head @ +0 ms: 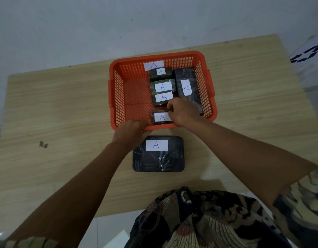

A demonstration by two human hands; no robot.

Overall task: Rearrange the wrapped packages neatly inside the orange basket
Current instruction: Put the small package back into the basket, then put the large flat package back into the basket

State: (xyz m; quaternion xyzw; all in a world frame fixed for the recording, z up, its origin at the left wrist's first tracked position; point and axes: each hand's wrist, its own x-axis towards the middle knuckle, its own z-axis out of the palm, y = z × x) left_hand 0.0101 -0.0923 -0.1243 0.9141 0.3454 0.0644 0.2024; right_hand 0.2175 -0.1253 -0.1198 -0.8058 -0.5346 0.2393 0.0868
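Note:
The orange basket [118,97] stands on the wooden table and carries a white "A" label on its far wall. Inside it, several dark wrapped packages with "A" labels lie in a column down the middle, and a long package [187,86] lies along the right wall. My right hand [182,111] reaches into the basket and grips the nearest small package [159,117] by its right end. My left hand [131,132] holds the basket's near rim. A large flat wrapped package [158,154] lies on the table just in front of the basket.
The basket's left half shows bare orange mesh. A small dark scrap [43,144] lies on the table [65,104] at the left. A white sheet with black marks [305,53] sits on the floor at the far right.

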